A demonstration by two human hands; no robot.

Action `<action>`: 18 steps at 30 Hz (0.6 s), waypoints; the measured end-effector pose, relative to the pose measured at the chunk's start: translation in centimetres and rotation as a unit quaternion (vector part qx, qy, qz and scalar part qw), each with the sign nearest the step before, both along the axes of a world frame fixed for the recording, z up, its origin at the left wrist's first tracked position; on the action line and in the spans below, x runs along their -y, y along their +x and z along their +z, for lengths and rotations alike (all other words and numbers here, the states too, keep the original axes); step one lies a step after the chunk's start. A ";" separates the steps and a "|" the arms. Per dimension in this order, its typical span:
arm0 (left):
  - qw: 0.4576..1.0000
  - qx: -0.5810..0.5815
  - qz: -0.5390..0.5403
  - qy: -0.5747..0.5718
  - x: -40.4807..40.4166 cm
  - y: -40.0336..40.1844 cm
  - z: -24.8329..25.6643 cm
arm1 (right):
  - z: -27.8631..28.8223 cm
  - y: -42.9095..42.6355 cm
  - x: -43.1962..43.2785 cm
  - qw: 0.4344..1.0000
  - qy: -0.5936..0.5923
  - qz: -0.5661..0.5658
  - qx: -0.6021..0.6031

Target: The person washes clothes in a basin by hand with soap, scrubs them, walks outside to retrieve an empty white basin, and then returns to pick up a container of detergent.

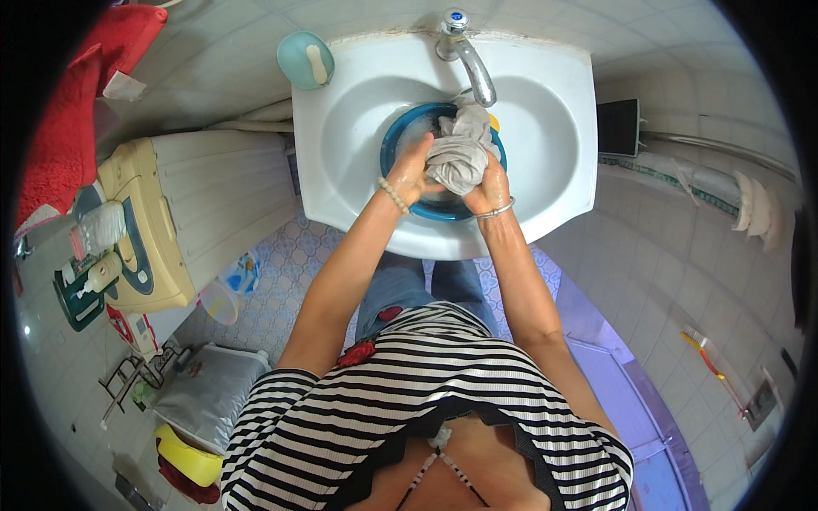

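Between my two hands is a wet, light grey cloth (pixel 457 163), bunched up over a round blue basin (pixel 391 150) that stands in the white washbasin (pixel 549 153). My left hand (pixel 411 171) presses on the cloth's left side, thumb upward, with a beaded bracelet at the wrist. On the right side, my right hand (pixel 491 185) grips the cloth; a metal bangle circles that wrist. Soapy water shows in the basin. Part of the cloth trails toward the basin's far rim, beside a small yellow thing (pixel 494 122) that is partly hidden. The chrome faucet (pixel 476 70) hangs just beyond the cloth.
A teal soap dish (pixel 305 61) with a pale bar sits at the washbasin's back left corner. Left stands a beige washing machine (pixel 160 223) with bottles on top. Red towels (pixel 61 137) hang at the upper left. A brush (pixel 706 354) hangs on the right wall.
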State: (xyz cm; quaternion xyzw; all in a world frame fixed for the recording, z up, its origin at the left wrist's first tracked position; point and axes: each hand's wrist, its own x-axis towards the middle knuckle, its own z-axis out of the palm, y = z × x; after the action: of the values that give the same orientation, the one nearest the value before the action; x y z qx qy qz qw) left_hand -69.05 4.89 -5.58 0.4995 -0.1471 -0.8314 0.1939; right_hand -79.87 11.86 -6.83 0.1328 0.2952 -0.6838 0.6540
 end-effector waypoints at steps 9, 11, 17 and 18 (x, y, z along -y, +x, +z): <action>0.815 0.179 0.046 -0.549 -0.8 -0.4 4.2 | -0.3 0.4 0.8 0.997 0.044 -0.063 0.007; 0.608 0.155 -0.099 -0.772 -3.1 -0.6 4.7 | -2.3 0.2 1.1 0.993 0.121 -0.013 0.011; 0.762 0.309 -0.116 -0.557 2.0 -0.4 -0.5 | 2.8 5.8 1.3 0.976 0.143 0.004 -0.165; 0.752 0.287 -0.083 -0.588 1.3 -0.7 -0.9 | 1.4 4.9 1.8 0.990 0.079 0.045 -0.109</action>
State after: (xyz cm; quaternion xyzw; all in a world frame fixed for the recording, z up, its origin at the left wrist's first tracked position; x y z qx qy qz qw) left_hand -69.72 3.60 -6.50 0.4883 -0.6963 -0.4110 0.3283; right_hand -74.98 10.02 -5.40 0.0950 0.4237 -0.6389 0.6351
